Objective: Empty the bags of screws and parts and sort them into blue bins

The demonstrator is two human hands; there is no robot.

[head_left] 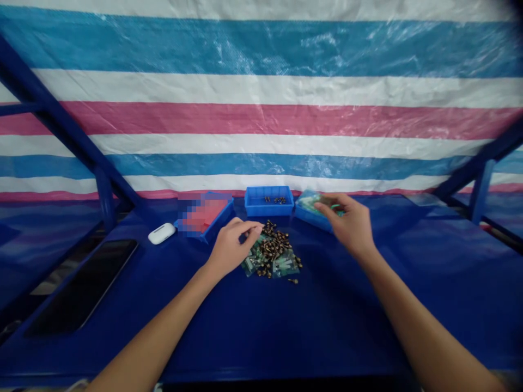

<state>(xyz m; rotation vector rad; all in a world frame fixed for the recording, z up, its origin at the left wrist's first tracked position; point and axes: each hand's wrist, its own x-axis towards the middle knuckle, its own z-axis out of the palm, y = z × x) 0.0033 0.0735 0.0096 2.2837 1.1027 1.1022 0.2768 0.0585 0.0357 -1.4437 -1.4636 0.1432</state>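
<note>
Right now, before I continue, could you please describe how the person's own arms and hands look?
The left hand and right hand are bare, without gloves. The left forearm and right forearm show no sleeve, watch or bracelet. The fingers are too small and blurred to rule out a thin ring.

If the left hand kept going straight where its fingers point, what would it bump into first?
Probably the pile of screws: its far end lies just past the fingertips of the left hand. The hand's height is unclear, so it might pass above.
</note>
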